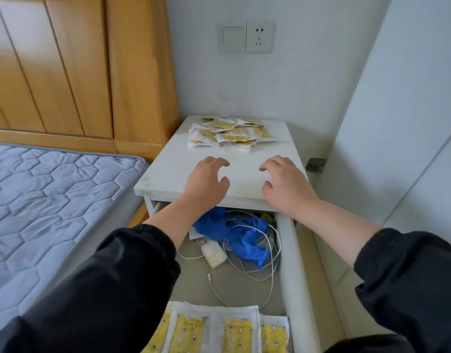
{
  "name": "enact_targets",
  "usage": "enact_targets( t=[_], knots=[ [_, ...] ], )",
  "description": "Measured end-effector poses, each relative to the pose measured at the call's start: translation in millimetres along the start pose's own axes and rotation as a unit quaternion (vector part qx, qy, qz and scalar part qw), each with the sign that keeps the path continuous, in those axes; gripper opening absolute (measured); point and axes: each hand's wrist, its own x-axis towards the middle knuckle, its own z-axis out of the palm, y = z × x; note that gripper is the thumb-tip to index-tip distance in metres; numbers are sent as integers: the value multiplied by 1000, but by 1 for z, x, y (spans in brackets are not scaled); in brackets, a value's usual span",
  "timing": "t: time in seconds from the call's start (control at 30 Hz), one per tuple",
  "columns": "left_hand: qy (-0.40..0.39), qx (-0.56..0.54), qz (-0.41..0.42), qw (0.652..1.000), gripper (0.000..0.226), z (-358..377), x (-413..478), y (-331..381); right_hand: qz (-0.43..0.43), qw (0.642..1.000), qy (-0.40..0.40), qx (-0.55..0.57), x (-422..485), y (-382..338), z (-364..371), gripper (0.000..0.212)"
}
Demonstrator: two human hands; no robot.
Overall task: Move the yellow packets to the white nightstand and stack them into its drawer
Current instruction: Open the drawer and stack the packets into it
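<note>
A loose heap of yellow packets (230,135) lies at the back of the white nightstand's top (168,171). Both hands hover over the bare front half of that top, short of the heap. My left hand (206,183) and my right hand (283,184) each have loosely curled, spread fingers and hold nothing. Below them the drawer (292,250) is pulled out. Several yellow packets (219,329) lie side by side at its near end.
The drawer also holds blue gloves (242,235), a white charger (214,254) and tangled white cables (257,273). A bed with a grey quilted mattress (48,200) and wooden headboard (74,67) stands left. White walls close the right; a wall socket (247,36) sits above.
</note>
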Motion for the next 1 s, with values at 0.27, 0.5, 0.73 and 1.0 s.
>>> enact_targets(
  t=[0.27,0.5,0.73,1.0],
  knots=[
    [-48,-91,-140,985,73,16,52,-42,87,996,7,24,51,24,31,64],
    [17,-69,-127,989,79,25,96,-76,168,985,35,-2,109,48,75,84],
    [59,-33,-130,989,70,36,151,-107,187,982,20,1,168,89,92,72],
    [-71,97,-105,987,58,39,166,-104,121,984,-126,-45,190,98,103,66]
  ],
)
